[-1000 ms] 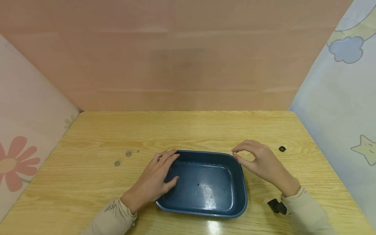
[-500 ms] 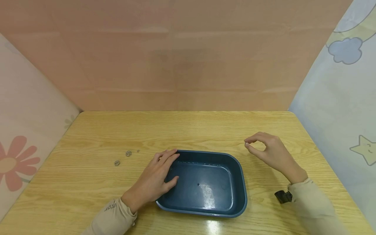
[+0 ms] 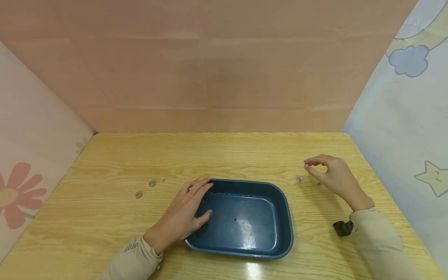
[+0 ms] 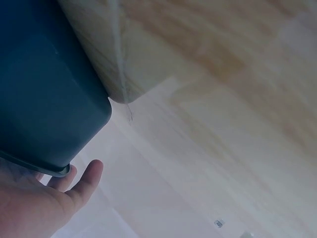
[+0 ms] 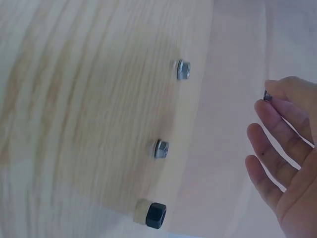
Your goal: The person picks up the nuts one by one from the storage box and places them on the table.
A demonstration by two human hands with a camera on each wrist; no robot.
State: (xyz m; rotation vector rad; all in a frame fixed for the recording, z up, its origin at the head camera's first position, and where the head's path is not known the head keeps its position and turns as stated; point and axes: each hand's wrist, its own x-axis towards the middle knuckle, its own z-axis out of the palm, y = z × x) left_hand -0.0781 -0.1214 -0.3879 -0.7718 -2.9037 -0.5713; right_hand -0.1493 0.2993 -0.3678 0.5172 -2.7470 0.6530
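Note:
My right hand is raised off the table, to the right of the blue plastic tub. Its thumb and index finger pinch a small metal nut; the other fingers are spread loosely. Beneath that hand, a silver flange nut, another silver flange nut and a larger black nut lie on the wood. The head view hides the black nut behind the hand. My left hand rests across the tub's left rim, fingers fairly straight, thumb over the inside. Nothing lies in the tub.
Left of the tub lie two metal nuts, the farther nut and the nearer nut, with a tiny piece beside them. A black wrist camera sits below the right sleeve. Papered walls enclose the table's back and sides.
My right hand has moved from the tub's far right corner to the right and away from me, still pinching the nut. Silver nuts have come into view beneath it. The left hand has stayed put.

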